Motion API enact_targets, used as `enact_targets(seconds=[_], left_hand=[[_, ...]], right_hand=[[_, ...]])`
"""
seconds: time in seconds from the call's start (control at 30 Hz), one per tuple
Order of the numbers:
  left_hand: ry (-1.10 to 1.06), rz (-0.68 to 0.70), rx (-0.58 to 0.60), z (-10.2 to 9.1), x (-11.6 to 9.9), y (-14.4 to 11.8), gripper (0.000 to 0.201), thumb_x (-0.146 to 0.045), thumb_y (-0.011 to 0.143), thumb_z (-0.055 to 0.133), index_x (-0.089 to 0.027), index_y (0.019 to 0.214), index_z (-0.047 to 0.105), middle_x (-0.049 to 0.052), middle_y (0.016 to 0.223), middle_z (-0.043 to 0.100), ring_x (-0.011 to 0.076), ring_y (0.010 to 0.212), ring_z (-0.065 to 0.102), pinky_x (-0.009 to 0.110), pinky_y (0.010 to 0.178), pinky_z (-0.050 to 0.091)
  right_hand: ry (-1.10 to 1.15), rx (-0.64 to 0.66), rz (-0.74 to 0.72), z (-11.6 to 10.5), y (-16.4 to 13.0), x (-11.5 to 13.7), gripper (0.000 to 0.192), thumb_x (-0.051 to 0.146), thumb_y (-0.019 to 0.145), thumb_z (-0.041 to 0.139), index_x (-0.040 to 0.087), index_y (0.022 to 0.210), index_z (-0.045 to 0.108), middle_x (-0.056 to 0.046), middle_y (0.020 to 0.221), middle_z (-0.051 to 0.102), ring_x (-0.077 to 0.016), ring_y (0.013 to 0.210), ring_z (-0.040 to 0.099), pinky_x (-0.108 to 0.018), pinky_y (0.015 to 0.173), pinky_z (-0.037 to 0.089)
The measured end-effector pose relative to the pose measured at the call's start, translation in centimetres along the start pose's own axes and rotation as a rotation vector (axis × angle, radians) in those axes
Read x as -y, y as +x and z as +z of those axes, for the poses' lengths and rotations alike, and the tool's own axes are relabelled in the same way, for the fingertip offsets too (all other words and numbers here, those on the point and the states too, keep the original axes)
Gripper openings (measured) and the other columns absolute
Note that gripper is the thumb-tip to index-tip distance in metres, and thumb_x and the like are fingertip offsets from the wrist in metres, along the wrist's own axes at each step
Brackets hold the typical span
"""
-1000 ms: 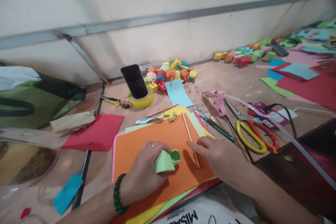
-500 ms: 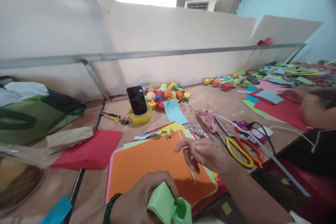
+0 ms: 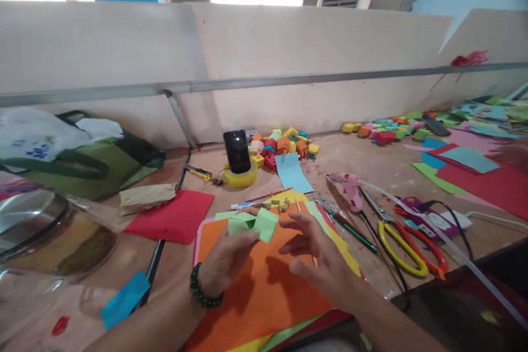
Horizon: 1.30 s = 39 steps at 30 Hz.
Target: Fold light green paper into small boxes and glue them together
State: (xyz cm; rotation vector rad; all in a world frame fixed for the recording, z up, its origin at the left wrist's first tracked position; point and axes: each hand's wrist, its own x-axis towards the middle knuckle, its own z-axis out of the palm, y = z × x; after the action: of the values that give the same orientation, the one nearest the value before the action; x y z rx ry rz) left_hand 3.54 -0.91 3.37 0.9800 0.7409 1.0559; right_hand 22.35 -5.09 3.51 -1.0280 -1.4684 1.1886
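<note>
Cluttered worktable (image 3: 363,162) is bounded by a white wall panel, open board shown behind the paper stack | green folded paper (image 3: 253,224) is pinched in left hand (image 3: 226,257), raised since the earlier frame above orange sheet (image 3: 264,291) | right hand (image 3: 317,256) is spread, stick released | scissors (image 3: 406,242) and glue gun (image 3: 350,187) are seen rightward.

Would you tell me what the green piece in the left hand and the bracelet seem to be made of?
Green piece: apparently matte coloured paper, with sharp folds and flat facets, like the sheets below. Bracelet: dark green round beads, slightly glossy; glass, stone or plastic, impossible to say. The left hand holds the piece.
</note>
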Motion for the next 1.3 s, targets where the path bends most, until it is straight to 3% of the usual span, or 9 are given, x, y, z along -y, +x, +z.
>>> enact_targets(seconds=[0.17,0.27,0.4,0.53,0.63,0.93,1.3], left_hand=[[0.047,-0.069,0.08,0.7,0.3,-0.6,0.049,-0.044,0.06,0.081,-0.02,0.095,0.056,0.002,0.083,0.062,0.0191,0.081,0.057,0.031,0.075,0.044],[0.182,-0.033,0.057,0.3,0.8,-0.8,0.05,-0.061,0.071,0.068,-0.021,0.098,0.056,0.003,0.086,0.061,0.0182,0.079,0.056,0.03,0.073,0.045],[0.386,-0.005,-0.079,0.1,1.3,-0.8,0.05,-0.064,0.09,0.035,-0.022,0.103,0.057,0.005,0.096,0.061,0.019,0.086,0.058,0.033,0.079,0.048],[0.448,0.045,-0.162,0.5,1.2,-1.0,0.05,-0.064,0.09,0.035,-0.022,0.109,0.055,0.007,0.105,0.062,0.0193,0.095,0.059,0.031,0.082,0.049],[0.435,0.071,-0.131,0.6,1.0,-1.2,0.046,-0.06,0.09,0.04,-0.022,0.113,0.052,0.007,0.113,0.06,0.0189,0.098,0.058,0.03,0.084,0.049],[0.471,0.074,-0.012,0.1,1.2,-1.7,0.042,-0.054,0.092,0.042,-0.023,0.117,0.053,0.008,0.12,0.058,0.0209,0.1,0.057,0.032,0.086,0.047],[0.469,0.075,-0.004,0.4,0.9,-1.9,0.046,-0.057,0.09,0.044,-0.02,0.117,0.054,0.007,0.115,0.06,0.022,0.101,0.056,0.033,0.089,0.043]], right_hand=[[0.049,-0.084,-0.067,1.7,0.7,-1.3,0.041,0.049,0.083,0.065,0.023,0.112,0.05,-0.006,0.099,0.064,-0.0152,0.083,0.064,-0.028,0.071,0.056],[-0.075,-0.104,-0.132,1.2,0.6,-1.5,0.027,0.039,0.088,0.061,0.022,0.108,0.057,-0.004,0.097,0.064,-0.0127,0.08,0.064,-0.025,0.07,0.056],[-0.266,-0.144,-0.201,1.0,0.3,-1.8,0.035,0.035,0.088,0.06,0.021,0.12,0.056,-0.007,0.106,0.066,-0.0145,0.083,0.065,-0.029,0.074,0.058],[-0.396,-0.162,-0.277,1.2,0.2,-1.9,0.04,0.033,0.088,0.059,0.018,0.125,0.054,-0.009,0.106,0.068,-0.0171,0.084,0.067,-0.033,0.076,0.059],[-0.447,-0.148,-0.344,1.2,0.3,-1.8,0.036,0.03,0.087,0.059,0.018,0.121,0.057,-0.009,0.103,0.07,-0.0168,0.084,0.067,-0.032,0.076,0.058],[-0.274,-0.048,-0.075,0.2,0.7,-0.6,0.035,0.035,0.086,0.061,0.017,0.115,0.063,-0.006,0.093,0.07,-0.0136,0.075,0.064,-0.026,0.064,0.057],[-0.288,-0.078,-0.15,0.4,0.9,-0.8,0.034,0.031,0.083,0.063,0.018,0.114,0.065,-0.006,0.092,0.07,-0.0128,0.071,0.063,-0.026,0.067,0.056]])
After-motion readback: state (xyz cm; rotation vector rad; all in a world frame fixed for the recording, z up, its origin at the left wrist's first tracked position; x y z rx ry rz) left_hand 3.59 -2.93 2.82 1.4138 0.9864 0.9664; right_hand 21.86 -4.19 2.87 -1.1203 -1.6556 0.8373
